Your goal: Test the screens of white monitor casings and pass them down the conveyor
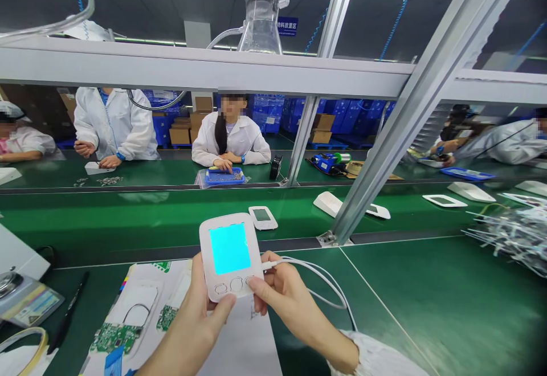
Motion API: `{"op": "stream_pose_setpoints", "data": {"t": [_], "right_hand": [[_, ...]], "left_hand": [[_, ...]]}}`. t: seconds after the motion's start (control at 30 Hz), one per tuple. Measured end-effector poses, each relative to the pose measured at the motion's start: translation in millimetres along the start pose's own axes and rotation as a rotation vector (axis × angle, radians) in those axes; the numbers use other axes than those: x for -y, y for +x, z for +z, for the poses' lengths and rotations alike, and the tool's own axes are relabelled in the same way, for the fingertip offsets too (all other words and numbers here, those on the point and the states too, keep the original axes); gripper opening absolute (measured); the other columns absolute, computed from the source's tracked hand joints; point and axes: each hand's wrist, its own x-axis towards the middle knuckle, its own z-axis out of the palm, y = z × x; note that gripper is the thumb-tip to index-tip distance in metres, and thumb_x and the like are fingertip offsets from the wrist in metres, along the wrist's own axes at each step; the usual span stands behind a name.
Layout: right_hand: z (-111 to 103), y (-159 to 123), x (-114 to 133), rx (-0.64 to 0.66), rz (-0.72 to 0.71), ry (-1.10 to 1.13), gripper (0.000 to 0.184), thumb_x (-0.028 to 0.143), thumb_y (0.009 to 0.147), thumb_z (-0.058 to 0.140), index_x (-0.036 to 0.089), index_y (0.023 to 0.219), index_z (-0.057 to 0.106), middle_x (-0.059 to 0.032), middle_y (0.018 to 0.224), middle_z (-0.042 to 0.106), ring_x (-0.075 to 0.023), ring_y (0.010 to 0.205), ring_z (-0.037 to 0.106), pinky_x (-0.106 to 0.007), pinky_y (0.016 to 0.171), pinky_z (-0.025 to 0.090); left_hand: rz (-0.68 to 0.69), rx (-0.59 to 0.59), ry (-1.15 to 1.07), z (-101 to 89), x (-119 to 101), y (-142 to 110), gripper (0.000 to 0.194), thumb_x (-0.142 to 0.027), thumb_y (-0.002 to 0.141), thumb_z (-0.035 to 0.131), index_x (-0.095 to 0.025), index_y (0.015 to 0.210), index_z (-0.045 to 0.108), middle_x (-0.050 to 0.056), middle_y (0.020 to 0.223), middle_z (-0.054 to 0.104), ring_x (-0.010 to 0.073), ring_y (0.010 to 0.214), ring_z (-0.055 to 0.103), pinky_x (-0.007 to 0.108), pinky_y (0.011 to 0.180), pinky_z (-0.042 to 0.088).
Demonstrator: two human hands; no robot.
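A white handheld device [206, 245] with a lit cyan screen and three buttons below it is held up over the bench. My left hand [205, 307] grips its left side and lower edge, thumb on the front near the bottom. At the lower right corner my right hand [284, 290] also holds the device, its thumb at the right-hand button. A white cable [320, 270] is plugged into the device's right side, passing by my right fingers and looping down to the right. Beneath lie white papers [243, 347] and green circuit boards [117, 337].
Beyond the bench runs a green conveyor [128, 216] carrying white housings [262, 217]. A slanted metal post [384, 108] stands at right, near a heap of white wires [513, 231]. A black pen [70, 310] and tape roll [36, 353] lie left. Several co-workers sit or stand opposite.
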Motion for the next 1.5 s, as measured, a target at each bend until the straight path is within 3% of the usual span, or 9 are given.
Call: {"op": "stream_pose_setpoints", "data": {"t": [0.23, 0.57, 0.73, 0.87, 1.1, 1.33, 1.5], "right_hand": [[2, -1, 0, -0.005, 0.001, 0.005, 0.047, 0.060, 0.081, 0.068, 0.019, 0.086, 0.046, 0.0058, 0.058, 0.052, -0.0119, 0.049, 0.052, -0.023, 0.049, 0.041], [3, 0, 0, -0.021, 0.005, 0.000, 0.047, 0.060, 0.080, 0.069, 0.020, 0.085, 0.045, 0.0066, 0.058, 0.050, -0.0115, 0.048, 0.051, -0.023, 0.049, 0.041], [3, -1, 1, -0.021, 0.013, -0.007, 0.047, 0.060, 0.080, 0.069, 0.020, 0.084, 0.044, 0.0070, 0.056, 0.049, -0.0120, 0.048, 0.051, -0.023, 0.049, 0.041], [3, -1, 3, -0.033, 0.006, -0.013, 0.047, 0.059, 0.080, 0.069, 0.021, 0.082, 0.043, 0.0077, 0.056, 0.048, -0.0100, 0.044, 0.047, -0.022, 0.046, 0.040], [6, -2, 8, -0.066, -0.006, -0.046, 0.047, 0.060, 0.079, 0.069, 0.021, 0.077, 0.043, 0.0083, 0.059, 0.045, -0.0064, 0.041, 0.042, -0.018, 0.039, 0.033], [6, -2, 8, -0.060, -0.011, -0.046, 0.048, 0.061, 0.078, 0.070, 0.020, 0.076, 0.045, 0.0088, 0.056, 0.042, -0.0059, 0.041, 0.040, -0.017, 0.038, 0.030], [4, -2, 3, -0.025, -0.032, -0.033, 0.045, 0.059, 0.082, 0.069, 0.019, 0.080, 0.046, 0.0088, 0.057, 0.042, -0.0056, 0.041, 0.040, -0.017, 0.039, 0.032]], "left_hand": [[0.014, 0.030, 0.023, -3.0, 7, 2, 0.051, -0.043, 0.087, 0.058, -0.026, 0.126, 0.031, 0.003, 0.093, 0.062, 0.0253, 0.092, 0.058, 0.030, 0.067, 0.044], [0.001, 0.056, -0.029, -4.1, 11, 2, 0.056, -0.044, 0.087, 0.059, -0.027, 0.131, 0.028, 0.010, 0.120, 0.061, 0.0267, 0.100, 0.059, 0.034, 0.075, 0.044], [0.010, 0.093, 0.001, -4.7, 11, 3, 0.055, -0.044, 0.089, 0.057, -0.026, 0.131, 0.026, 0.009, 0.110, 0.063, 0.0261, 0.096, 0.060, 0.031, 0.071, 0.043], [-0.007, 0.049, -0.028, -2.6, 9, 1, 0.056, -0.044, 0.086, 0.060, -0.026, 0.130, 0.028, 0.008, 0.109, 0.062, 0.0256, 0.094, 0.058, 0.031, 0.070, 0.043], [-0.005, 0.076, -0.074, 0.2, 6, 0, 0.050, -0.043, 0.088, 0.058, -0.027, 0.125, 0.029, 0.000, 0.093, 0.057, 0.0165, 0.068, 0.044, 0.028, 0.065, 0.039], [0.006, 0.052, -0.074, 0.0, 6, -1, 0.052, -0.046, 0.087, 0.060, -0.027, 0.126, 0.031, 0.004, 0.104, 0.062, 0.0187, 0.073, 0.053, 0.028, 0.064, 0.041], [0.035, 0.048, -0.029, -0.1, 7, 2, 0.046, -0.045, 0.090, 0.057, -0.025, 0.125, 0.033, 0.006, 0.103, 0.063, 0.0232, 0.089, 0.062, 0.030, 0.068, 0.048]]}}
